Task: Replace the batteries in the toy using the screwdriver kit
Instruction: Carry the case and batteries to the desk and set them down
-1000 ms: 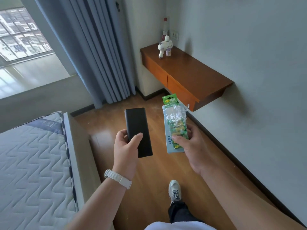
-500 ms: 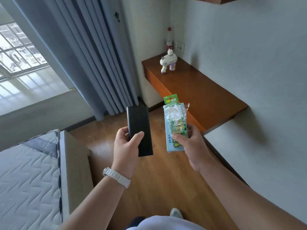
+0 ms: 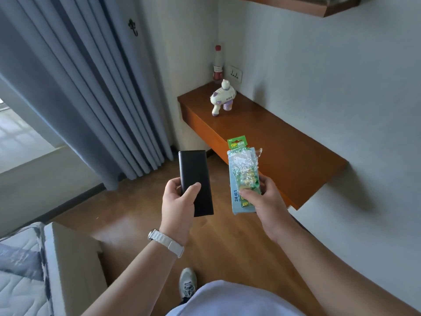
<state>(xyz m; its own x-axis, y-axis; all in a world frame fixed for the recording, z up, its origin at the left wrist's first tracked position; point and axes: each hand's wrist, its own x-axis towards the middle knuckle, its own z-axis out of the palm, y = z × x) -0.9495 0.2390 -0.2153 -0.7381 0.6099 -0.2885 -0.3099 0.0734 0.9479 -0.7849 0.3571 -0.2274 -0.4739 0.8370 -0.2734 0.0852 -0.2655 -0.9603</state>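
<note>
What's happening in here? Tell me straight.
A person stands on the wooden floor facing a wall-mounted wooden desk. The left hand grips a black case, presumably the screwdriver kit; the right hand pinches a pack of batteries. The toy stands untouched on the desk by a bottle in the corner. No battery work has begun.

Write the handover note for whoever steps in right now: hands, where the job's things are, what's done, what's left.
Left hand grips the flat black rectangular case, presumably the screwdriver kit, closed.
Right hand holds the green-topped plastic pack of batteries, its wrapper crumpled.
The white and purple plastic toy stands untouched on the wall-mounted brown wooden desk ahead.
Done: case and batteries in hand.
Left: set both down by the toy, unscrew its battery cover, swap batteries, close it.
</note>
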